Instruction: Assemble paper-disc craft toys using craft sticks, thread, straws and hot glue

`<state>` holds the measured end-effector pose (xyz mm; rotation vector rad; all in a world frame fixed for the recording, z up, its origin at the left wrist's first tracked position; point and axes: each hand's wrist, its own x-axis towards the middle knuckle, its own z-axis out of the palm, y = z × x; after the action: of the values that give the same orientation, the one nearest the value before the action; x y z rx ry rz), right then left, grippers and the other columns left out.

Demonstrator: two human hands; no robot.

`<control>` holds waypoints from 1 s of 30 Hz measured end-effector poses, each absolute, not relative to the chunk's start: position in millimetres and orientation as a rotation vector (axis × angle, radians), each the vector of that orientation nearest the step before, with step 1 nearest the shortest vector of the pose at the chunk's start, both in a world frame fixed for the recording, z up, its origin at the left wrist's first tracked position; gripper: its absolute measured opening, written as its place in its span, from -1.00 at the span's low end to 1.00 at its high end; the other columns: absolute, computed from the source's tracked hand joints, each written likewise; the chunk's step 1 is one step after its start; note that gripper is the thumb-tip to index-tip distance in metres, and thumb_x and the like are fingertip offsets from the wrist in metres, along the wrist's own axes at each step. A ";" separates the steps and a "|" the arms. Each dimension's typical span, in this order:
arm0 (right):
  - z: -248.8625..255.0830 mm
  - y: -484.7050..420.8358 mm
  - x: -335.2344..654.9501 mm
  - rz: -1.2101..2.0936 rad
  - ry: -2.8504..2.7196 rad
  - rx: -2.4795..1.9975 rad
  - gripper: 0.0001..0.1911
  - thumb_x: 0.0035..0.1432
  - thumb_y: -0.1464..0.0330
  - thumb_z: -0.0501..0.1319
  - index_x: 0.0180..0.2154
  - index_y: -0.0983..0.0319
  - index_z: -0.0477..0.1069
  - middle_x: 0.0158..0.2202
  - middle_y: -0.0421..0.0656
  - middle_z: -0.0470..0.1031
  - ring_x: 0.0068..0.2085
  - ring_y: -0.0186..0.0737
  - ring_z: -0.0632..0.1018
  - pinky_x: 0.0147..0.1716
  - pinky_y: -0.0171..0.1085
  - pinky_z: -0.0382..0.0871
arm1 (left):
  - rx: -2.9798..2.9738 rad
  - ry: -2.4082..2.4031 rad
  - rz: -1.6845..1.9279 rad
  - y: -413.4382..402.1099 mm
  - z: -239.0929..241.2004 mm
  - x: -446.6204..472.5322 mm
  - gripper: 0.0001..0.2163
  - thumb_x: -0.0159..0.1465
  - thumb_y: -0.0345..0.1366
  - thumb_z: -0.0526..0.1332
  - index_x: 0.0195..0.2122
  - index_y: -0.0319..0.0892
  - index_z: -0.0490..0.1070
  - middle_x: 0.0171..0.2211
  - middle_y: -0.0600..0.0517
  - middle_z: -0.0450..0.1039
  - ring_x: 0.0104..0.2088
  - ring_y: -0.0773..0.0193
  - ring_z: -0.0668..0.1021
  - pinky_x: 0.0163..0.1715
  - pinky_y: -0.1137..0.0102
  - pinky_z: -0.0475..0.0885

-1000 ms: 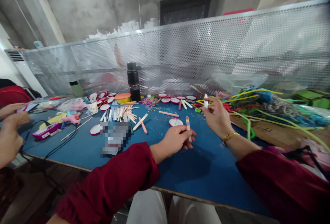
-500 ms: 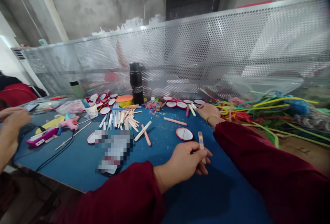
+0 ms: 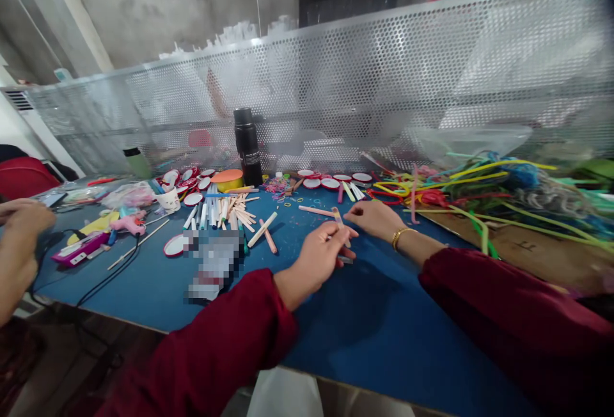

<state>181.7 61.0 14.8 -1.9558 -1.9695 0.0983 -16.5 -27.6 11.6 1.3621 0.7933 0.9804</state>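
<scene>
My left hand (image 3: 316,260) is closed on a wooden craft stick (image 3: 336,215) with coloured bands near its upper end. The stick stands tilted up between thumb and fingers. Just to the right, my right hand (image 3: 377,220) has its fingertips pinched together close to the stick; anything between them is too small or hidden to make out. A pale pink marker (image 3: 314,210) lies behind my left hand. Beyond my right hand are a magenta marker (image 3: 340,194) and several round white discs with red rims (image 3: 330,183). A disc under my left hand is mostly covered.
Markers and loose craft sticks (image 3: 244,217) lie left of centre, by a black bottle (image 3: 247,148). Pipe cleaners (image 3: 451,196) pile up at right on cardboard. Another person's hand (image 3: 22,231) is at far left, near a pink glue gun (image 3: 130,224) and its cable. A perforated metal screen (image 3: 336,97) stands behind.
My right hand has come back from the markers and discs, toward the stick in my left hand. My left hand has moved left and up, covering the nearby disc. The view has shifted slightly.
</scene>
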 end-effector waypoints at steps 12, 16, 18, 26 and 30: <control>0.6 31.6 158.2 0.110 -1.795 -1.982 -0.88 0.13 0.36 0.22 -0.42 0.20 0.52 -0.34 -0.05 0.62 -0.29 -0.13 0.59 -0.33 -0.25 0.33 | 1.407 0.952 1.090 -0.9 15.7 -36.0 -0.87 0.29 -0.29 0.24 -0.29 -0.25 0.52 -0.26 -0.04 0.53 -0.39 0.38 0.54 -0.46 0.51 0.36; 11.7 23.7 174.2 0.034 -1.674 -1.916 -0.84 0.24 0.36 0.14 -0.32 0.21 0.49 -0.25 -0.01 0.63 -0.22 -0.12 0.60 -0.26 -0.25 0.37 | 1.409 1.040 1.137 5.0 14.5 -40.5 -0.82 0.31 -0.25 0.22 -0.28 -0.26 0.53 -0.27 -0.03 0.54 -0.42 0.40 0.53 -0.52 0.53 0.26; 17.8 17.3 180.8 0.022 -1.621 -1.799 -0.83 0.27 0.31 0.13 -0.23 0.22 0.48 -0.18 -0.01 0.63 -0.18 -0.13 0.61 -0.21 -0.24 0.41 | 1.378 1.019 1.145 6.1 14.2 -40.7 -0.78 0.33 -0.21 0.20 -0.17 -0.25 0.55 -0.23 -0.05 0.56 -0.41 0.38 0.56 -0.52 0.53 0.28; 17.0 -22.2 151.9 0.780 -1.577 -1.123 -0.50 -0.07 -0.09 0.44 -0.33 0.19 0.51 -0.38 -0.14 0.60 -0.40 -0.22 0.54 -0.38 -0.22 0.46 | 1.418 0.828 1.075 9.7 10.2 -35.4 -0.72 0.26 -0.20 0.29 -0.12 -0.26 0.64 -0.32 -0.04 0.61 -0.41 0.34 0.52 -0.39 0.47 0.45; 13.6 -24.9 141.8 0.724 -1.553 -1.080 -0.49 -0.11 -0.10 0.47 -0.37 0.17 0.50 -0.39 -0.14 0.60 -0.38 -0.20 0.56 -0.32 -0.18 0.52 | 1.453 0.806 1.033 6.7 15.5 -36.4 -0.69 0.24 -0.19 0.32 -0.08 -0.26 0.66 -0.29 -0.05 0.63 -0.42 0.34 0.51 -0.35 0.44 0.47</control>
<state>141.8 -24.9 13.6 -1.0800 -1.5526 0.7237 -36.4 6.7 15.5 1.4532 0.8059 1.0328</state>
